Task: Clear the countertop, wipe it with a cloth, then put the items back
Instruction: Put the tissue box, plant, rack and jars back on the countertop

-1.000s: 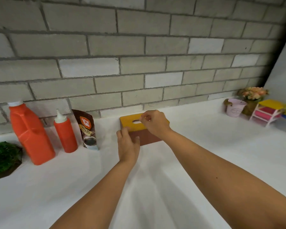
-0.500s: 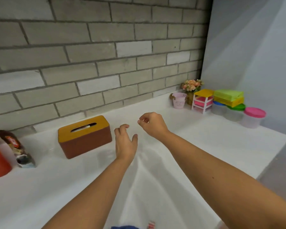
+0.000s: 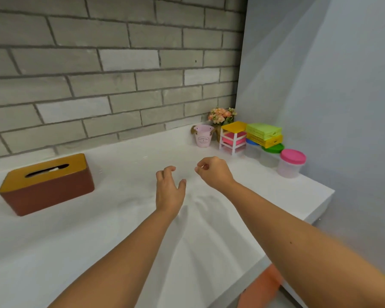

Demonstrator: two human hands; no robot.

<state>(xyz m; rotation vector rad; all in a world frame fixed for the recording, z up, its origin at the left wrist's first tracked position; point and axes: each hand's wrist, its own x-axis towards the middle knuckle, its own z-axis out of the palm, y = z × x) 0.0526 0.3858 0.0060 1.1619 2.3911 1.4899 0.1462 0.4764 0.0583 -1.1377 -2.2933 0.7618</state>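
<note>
A brown tissue box with a yellow lid [image 3: 46, 184] stands on the white countertop [image 3: 120, 230] at the left, near the brick wall. My left hand [image 3: 169, 190] hovers over the middle of the counter, fingers loosely curled, holding nothing. My right hand [image 3: 213, 173] is just to its right, fingers curled in with thumb and forefinger tips close together, and nothing visible between them. Both hands are well to the right of the tissue box and apart from it.
In the far right corner stand a pink bucket [image 3: 203, 136], a flower pot [image 3: 222, 116], a small yellow and pink rack [image 3: 233, 137], stacked green and yellow baskets [image 3: 264, 134] and a pink-lidded tub [image 3: 291, 163]. The counter's right edge [image 3: 320, 203] drops off beside a grey wall.
Both hands let go of the tissue box and moved right, away from it. The view swung right, so the red bottles and coffee pouch left the frame and the corner items came in.
</note>
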